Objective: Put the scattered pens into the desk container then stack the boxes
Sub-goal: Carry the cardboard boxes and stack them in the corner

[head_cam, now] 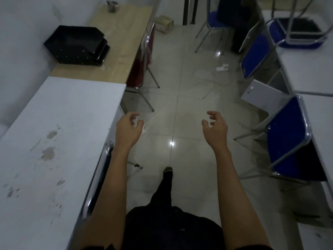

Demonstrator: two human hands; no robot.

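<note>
Head view looks down a dim aisle, with both hands raised in front of the body and well apart. The left hand (pixel 128 129) and the right hand (pixel 215 127) each have loosely curled fingers and hold nothing, above a glossy tiled floor (pixel 180 120).

Just left of the left hand runs a white worktop (pixel 59 132), its top blotched with greyish stains. Beyond it, ahead and left of the hands, a wooden worktop (pixel 124 38) carries stacked black trays (pixel 73 46) against the wall. At its far end stands a small dark container (pixel 111 7), whose contents are too blurred to tell. A red chair (pixel 144 56) is tucked at that worktop's edge.

Ahead of the hands a white cable (pixel 162 109) trails across the floor, with a power strip (pixel 222 68) farther on and a cardboard box (pixel 164 24) beyond that.

Right of the right hand stand blue chairs (pixel 286 134), set beside more white worktops (pixel 310 69).
</note>
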